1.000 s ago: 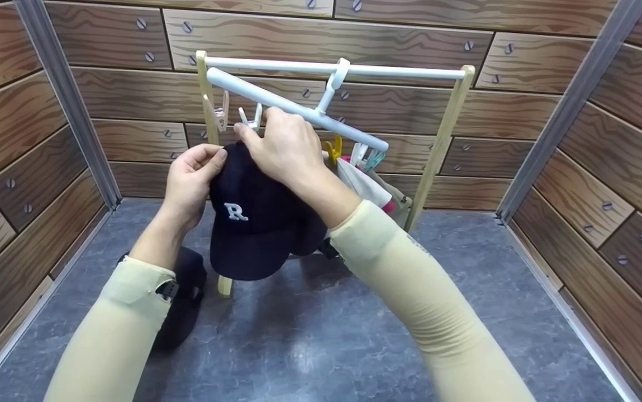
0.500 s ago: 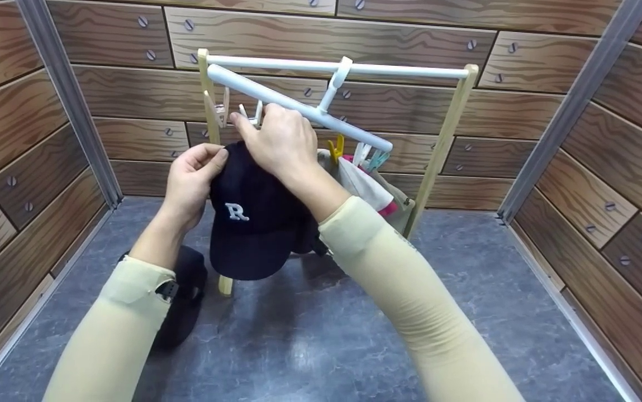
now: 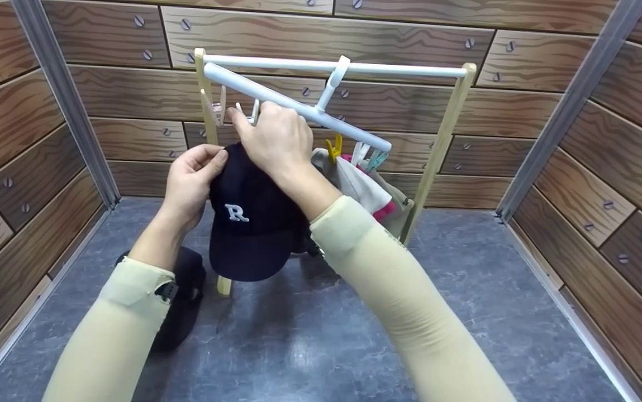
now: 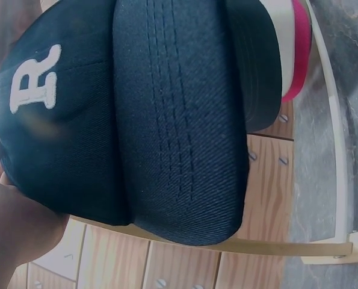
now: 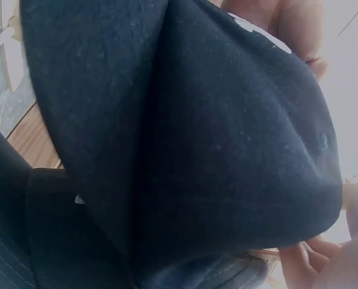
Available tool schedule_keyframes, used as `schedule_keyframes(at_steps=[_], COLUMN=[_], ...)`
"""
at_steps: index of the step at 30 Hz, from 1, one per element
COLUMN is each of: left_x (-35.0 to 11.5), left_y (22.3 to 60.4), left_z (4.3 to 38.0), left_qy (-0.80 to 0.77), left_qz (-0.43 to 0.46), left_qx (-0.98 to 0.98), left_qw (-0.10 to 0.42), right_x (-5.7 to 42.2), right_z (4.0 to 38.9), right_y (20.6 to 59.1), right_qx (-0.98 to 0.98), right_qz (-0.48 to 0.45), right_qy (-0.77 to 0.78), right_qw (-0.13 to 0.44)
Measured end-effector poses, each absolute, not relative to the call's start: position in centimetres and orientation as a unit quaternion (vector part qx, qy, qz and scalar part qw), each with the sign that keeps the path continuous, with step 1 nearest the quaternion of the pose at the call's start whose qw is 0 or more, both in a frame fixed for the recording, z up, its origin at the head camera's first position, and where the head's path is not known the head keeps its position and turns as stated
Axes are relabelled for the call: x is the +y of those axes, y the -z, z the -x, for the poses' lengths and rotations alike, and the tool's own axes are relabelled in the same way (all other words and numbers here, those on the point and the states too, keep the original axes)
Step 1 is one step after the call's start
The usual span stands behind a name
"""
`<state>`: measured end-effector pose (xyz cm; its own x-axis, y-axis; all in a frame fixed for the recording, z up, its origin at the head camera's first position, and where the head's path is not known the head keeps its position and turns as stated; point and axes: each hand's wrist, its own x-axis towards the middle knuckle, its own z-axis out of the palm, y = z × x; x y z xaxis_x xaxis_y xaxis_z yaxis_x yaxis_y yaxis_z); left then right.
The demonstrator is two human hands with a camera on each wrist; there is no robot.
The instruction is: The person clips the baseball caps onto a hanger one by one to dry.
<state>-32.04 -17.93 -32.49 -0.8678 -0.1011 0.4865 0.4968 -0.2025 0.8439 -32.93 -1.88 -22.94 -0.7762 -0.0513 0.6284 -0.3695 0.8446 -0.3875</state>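
A navy baseball cap [image 3: 253, 234] with a white letter R hangs upright below the light-blue hanger [image 3: 293, 106], brim toward me. My left hand [image 3: 184, 181] pinches the side of its crown between thumb and fingers. Above the crown, my right hand [image 3: 279, 137] has thumb and index finger around a white clothespin [image 3: 255, 109], partly hidden by the hand. In the left wrist view, the cap [image 4: 179, 120] fills most of the frame. The cap [image 5: 227, 138] in the right wrist view shows its crown near fingertips.
The hanger hooks on a white rail [image 3: 399, 69] of a wooden-legged rack and tilts down rightward. A pale clothespin [image 3: 218, 109] hangs at left. Yellow [image 3: 334, 148], white and teal clothespins hold light caps [image 3: 365, 184] at right. Another dark cap [image 3: 181, 312] lies on the grey floor.
My right hand has shifted slightly up and left, its thumb rising over the white clothespin, and the right forearm has swung left. My left hand and the cap stay nearly still.
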Motion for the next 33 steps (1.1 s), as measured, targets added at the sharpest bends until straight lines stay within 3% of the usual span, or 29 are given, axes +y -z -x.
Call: schedule_keyframes(at_steps=[9,33], left_x=[-17.8,-16.9], left_y=[32.4,32.4], left_z=[32.0,30.0], left_qy=[0.756,0.765], left_qz=[0.163,0.206], left_qx=[-0.602,-0.574], left_qw=[0.198,0.207], right_x=[-1.3,2.1], right_z=[32.6,30.8], right_y=[22.8,22.3], right_qx=[-0.899,-0.86], right_qz=[-0.13,-0.216], right_qy=[-0.254,-0.363], right_qw=[0.333,0.287])
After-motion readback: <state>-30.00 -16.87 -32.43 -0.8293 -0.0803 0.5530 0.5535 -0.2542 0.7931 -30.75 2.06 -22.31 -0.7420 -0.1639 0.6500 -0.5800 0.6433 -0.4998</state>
